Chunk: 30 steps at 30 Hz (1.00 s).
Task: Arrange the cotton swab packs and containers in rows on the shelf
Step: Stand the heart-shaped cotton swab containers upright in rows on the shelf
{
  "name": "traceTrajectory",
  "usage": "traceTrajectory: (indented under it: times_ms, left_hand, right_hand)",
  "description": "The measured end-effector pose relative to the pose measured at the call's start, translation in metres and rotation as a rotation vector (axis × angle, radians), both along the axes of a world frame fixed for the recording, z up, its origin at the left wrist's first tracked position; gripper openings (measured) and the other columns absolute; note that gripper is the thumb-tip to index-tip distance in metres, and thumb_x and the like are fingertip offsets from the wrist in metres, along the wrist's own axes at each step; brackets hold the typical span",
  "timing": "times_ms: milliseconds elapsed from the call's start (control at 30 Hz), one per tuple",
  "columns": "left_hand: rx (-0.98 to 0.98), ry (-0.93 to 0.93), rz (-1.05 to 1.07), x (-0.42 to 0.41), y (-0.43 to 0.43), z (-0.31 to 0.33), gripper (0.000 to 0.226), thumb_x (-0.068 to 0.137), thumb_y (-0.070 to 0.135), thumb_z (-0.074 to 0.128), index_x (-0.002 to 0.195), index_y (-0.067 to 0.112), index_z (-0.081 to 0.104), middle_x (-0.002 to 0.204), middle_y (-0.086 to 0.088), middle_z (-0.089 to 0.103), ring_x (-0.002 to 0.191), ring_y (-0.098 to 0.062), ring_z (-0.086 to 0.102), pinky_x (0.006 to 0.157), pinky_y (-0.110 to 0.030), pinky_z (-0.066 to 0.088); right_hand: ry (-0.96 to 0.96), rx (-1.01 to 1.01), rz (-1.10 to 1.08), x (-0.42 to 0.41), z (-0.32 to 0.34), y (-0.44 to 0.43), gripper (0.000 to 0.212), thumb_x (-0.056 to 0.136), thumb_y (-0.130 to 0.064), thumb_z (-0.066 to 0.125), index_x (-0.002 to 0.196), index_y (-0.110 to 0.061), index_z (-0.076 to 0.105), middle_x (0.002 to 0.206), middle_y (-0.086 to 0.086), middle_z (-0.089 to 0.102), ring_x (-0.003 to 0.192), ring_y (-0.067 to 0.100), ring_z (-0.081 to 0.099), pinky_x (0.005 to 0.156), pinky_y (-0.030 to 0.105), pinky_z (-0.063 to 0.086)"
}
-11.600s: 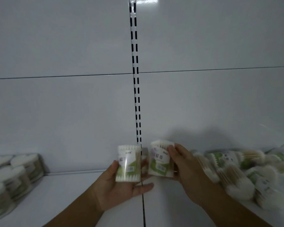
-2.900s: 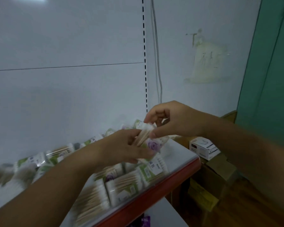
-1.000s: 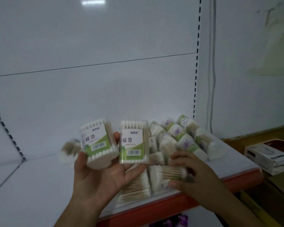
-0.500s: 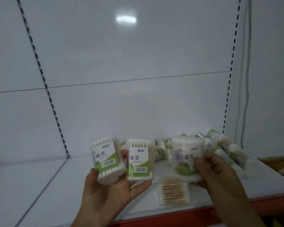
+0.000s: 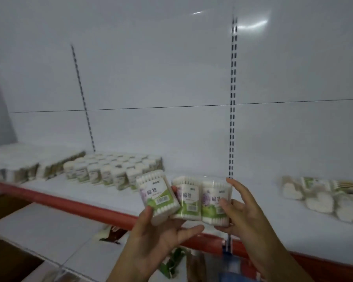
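the white shelf (image 5: 102,192) spans my view, rows of upright swab containers (image 5: 110,171) on its left, a loose heap of packs (image 5: 324,196) on its right. at its front, my left hand (image 5: 157,239) grasps two swab packs (image 5: 157,195); my right hand (image 5: 245,214) grasps a third pack (image 5: 212,202) touching them.

Dim, even, cool grey-blue light is spread over the scene. Two smeared streaks of glare (image 5: 251,24) are reflected high on the white back panel (image 5: 151,68). Motion blur is seen throughout: the rows of containers (image 5: 110,171) at left and loose packs (image 5: 324,196) at right are smeared, while the held packs (image 5: 183,198) are rendered sharpest. Straight lines are bowed near the edges.
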<state>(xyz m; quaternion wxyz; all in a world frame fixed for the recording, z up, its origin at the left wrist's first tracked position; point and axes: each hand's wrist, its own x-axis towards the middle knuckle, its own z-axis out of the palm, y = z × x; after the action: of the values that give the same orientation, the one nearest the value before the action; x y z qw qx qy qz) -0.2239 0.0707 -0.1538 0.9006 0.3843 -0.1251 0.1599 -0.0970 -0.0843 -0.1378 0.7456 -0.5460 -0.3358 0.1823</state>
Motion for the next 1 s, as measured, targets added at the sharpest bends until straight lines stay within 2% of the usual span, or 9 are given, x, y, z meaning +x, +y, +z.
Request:
traceTrajectory:
  times_ms: [167, 367, 433, 500, 600, 667, 800, 900, 1000]
  left_hand:
    - [-0.023, 0.018, 0.110, -0.066, 0.068, -0.001, 0.072, 0.056, 0.033, 0.092, 0.120, 0.009, 0.067, 0.138, -0.027, 0.050, 0.127, -0.045, 0.048, 0.098, -0.062, 0.044]
    - [-0.035, 0.011, 0.221, -0.112, 0.141, -0.025, 0.073, 0.064, 0.035, 0.088, 0.127, 0.010, 0.061, 0.141, -0.025, 0.047, 0.132, -0.046, 0.042, 0.104, -0.064, 0.037]
    - [-0.015, -0.018, 0.256, -0.124, 0.164, -0.028, 0.063, 0.077, 0.034, 0.078, 0.131, 0.010, 0.058, 0.144, -0.023, 0.045, 0.135, -0.044, 0.037, 0.110, -0.064, 0.026]
    - [-0.005, -0.105, 0.279, -0.133, 0.192, -0.027, 0.055, 0.094, 0.034, 0.055, 0.141, 0.007, 0.046, 0.149, -0.022, 0.039, 0.141, -0.042, 0.026, 0.116, -0.062, 0.000]
    - [-0.025, -0.026, 0.439, -0.153, 0.239, -0.017, 0.055, 0.100, 0.032, 0.041, 0.146, 0.002, 0.032, 0.153, -0.024, 0.029, 0.145, -0.042, 0.015, 0.110, -0.060, -0.023]
    - [-0.005, -0.042, 0.464, -0.160, 0.275, -0.010, 0.057, 0.099, 0.031, 0.045, 0.145, 0.000, 0.033, 0.153, -0.025, 0.028, 0.144, -0.044, 0.014, 0.111, -0.062, -0.020]
    - [-0.040, -0.110, 0.435, -0.172, 0.346, 0.012, 0.058, 0.094, 0.031, 0.050, 0.142, 0.000, 0.038, 0.153, -0.023, 0.030, 0.145, -0.042, 0.003, 0.113, -0.066, -0.009]
    - [-0.189, -0.197, 0.313, -0.177, 0.397, 0.013, 0.062, 0.090, 0.038, 0.039, 0.140, 0.001, 0.042, 0.157, -0.009, 0.009, 0.142, -0.036, -0.012, 0.110, -0.070, 0.007]
    - [-0.303, -0.232, 0.212, -0.180, 0.440, 0.004, 0.077, 0.089, 0.057, 0.020, 0.137, 0.003, 0.047, 0.150, -0.003, 0.006, 0.143, -0.038, -0.001, 0.107, -0.070, 0.015]
  right_hand:
    - [-0.013, -0.044, 0.120, -0.054, 0.001, 0.084, 0.064, 0.053, -0.051, 0.076, 0.112, -0.053, 0.050, 0.099, 0.000, 0.074, 0.090, 0.021, 0.072, 0.077, 0.042, 0.057]
    - [-0.039, -0.080, 0.247, -0.086, -0.003, 0.173, 0.064, 0.054, -0.042, 0.081, 0.108, -0.053, 0.049, 0.098, -0.004, 0.074, 0.088, 0.016, 0.072, 0.066, 0.027, 0.058]
    - [-0.016, -0.071, 0.287, -0.095, -0.007, 0.207, 0.071, 0.050, -0.037, 0.083, 0.112, -0.046, 0.049, 0.096, 0.000, 0.074, 0.087, 0.017, 0.072, 0.063, 0.024, 0.057]
    - [-0.003, -0.051, 0.310, -0.103, -0.009, 0.244, 0.076, 0.045, -0.038, 0.084, 0.112, -0.042, 0.049, 0.095, 0.001, 0.074, 0.087, 0.018, 0.072, 0.063, 0.027, 0.057]
    - [-0.038, -0.011, 0.341, -0.113, -0.011, 0.302, 0.071, 0.049, -0.039, 0.089, 0.107, -0.047, 0.049, 0.096, 0.000, 0.074, 0.088, 0.019, 0.072, 0.069, 0.033, 0.059]
    - [-0.069, 0.005, 0.359, -0.116, -0.011, 0.338, 0.063, 0.055, -0.035, 0.092, 0.099, -0.053, 0.051, 0.096, -0.002, 0.074, 0.087, 0.017, 0.071, 0.071, 0.036, 0.060]
    - [-0.153, -0.025, 0.303, -0.116, -0.007, 0.400, 0.063, 0.044, -0.046, 0.080, 0.098, -0.055, 0.050, 0.104, -0.019, 0.066, 0.090, 0.006, 0.068, 0.075, 0.034, 0.059]
    - [-0.219, -0.076, 0.229, -0.118, -0.009, 0.436, 0.069, 0.042, -0.054, 0.076, 0.104, -0.056, 0.047, 0.107, -0.025, 0.061, 0.098, 0.001, 0.064, 0.082, 0.027, 0.056]
    - [-0.362, -0.204, 0.145, -0.127, -0.015, 0.462, 0.070, 0.043, -0.062, 0.072, 0.106, -0.062, 0.041, 0.105, -0.037, 0.053, 0.095, -0.013, 0.052, 0.078, 0.012, 0.046]
